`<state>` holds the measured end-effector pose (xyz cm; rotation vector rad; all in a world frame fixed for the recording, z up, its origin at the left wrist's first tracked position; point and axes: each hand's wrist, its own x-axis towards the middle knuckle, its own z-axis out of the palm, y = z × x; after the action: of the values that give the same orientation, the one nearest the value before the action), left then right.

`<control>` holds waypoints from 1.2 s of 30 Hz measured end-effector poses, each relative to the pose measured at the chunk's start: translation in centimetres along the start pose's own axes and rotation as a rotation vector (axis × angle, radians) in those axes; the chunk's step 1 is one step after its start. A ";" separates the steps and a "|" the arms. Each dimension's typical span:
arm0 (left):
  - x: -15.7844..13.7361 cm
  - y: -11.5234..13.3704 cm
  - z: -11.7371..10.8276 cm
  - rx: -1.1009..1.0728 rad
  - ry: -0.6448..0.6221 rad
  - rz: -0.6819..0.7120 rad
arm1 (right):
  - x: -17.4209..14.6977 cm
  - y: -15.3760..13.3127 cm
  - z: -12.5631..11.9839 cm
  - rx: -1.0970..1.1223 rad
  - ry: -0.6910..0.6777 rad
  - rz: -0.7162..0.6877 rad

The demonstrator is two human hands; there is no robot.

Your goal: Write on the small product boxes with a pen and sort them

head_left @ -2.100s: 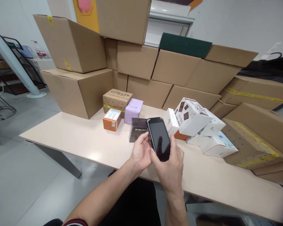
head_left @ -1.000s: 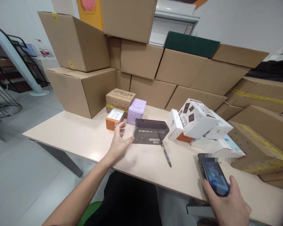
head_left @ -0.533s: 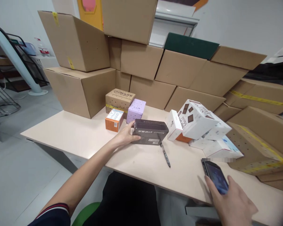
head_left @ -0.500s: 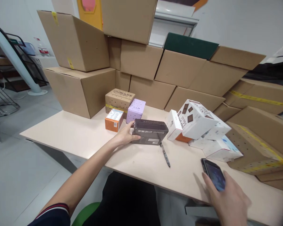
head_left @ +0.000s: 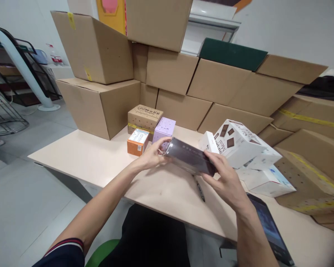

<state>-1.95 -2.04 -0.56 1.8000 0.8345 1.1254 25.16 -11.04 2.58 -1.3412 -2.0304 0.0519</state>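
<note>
Both of my hands hold a black box [head_left: 189, 155] just above the table. My left hand [head_left: 155, 155] grips its left end, and my right hand [head_left: 224, 176] is closed around its right end. The box is tilted, and its print is blurred. Beneath its right part a dark pen [head_left: 200, 191] lies on the table, its upper end partly hidden. A phone-like device [head_left: 269, 226] with a lit screen rests on the table at the right, partly covered by my right forearm.
An orange box [head_left: 137, 142], a lilac box [head_left: 164, 129] and a brown carton [head_left: 144, 115] stand left of centre on the table [head_left: 86, 155]. White printed boxes [head_left: 238, 144] are piled at the right. Large cartons [head_left: 180, 107] wall off the back.
My right hand has put down the phone-like device and moved left onto the black box's right end. The black box has been lifted and tilted.
</note>
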 end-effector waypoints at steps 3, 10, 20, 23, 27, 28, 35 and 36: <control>1.1 -0.4 -0.1 0.188 0.100 -0.006 | 1.4 1.0 0.3 -0.029 0.227 0.169; 4.7 -0.8 2.2 0.873 0.279 -0.083 | 7.1 4.7 2.8 -0.169 0.321 0.488; 6.7 -1.7 3.3 0.984 0.300 -0.183 | 8.6 4.8 6.1 -0.234 0.329 0.623; 5.3 -1.1 3.5 1.007 0.263 -0.164 | 8.1 3.8 6.0 -0.298 0.314 0.553; 1.5 1.2 3.6 0.909 0.199 -0.070 | 6.4 2.1 5.4 -0.197 0.261 0.348; 0.6 1.8 3.4 0.826 0.150 -0.029 | 5.9 1.7 5.2 -0.105 0.184 0.315; 1.6 0.9 1.0 0.487 0.317 0.020 | 2.0 -1.2 5.1 0.048 0.095 0.364; 2.4 0.0 0.8 0.468 0.337 0.024 | 1.6 -1.8 5.4 -0.017 0.099 0.364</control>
<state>-0.29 -0.25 0.07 2.0219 1.3695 1.3526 20.31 -8.79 0.01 -1.6751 -1.6882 0.1293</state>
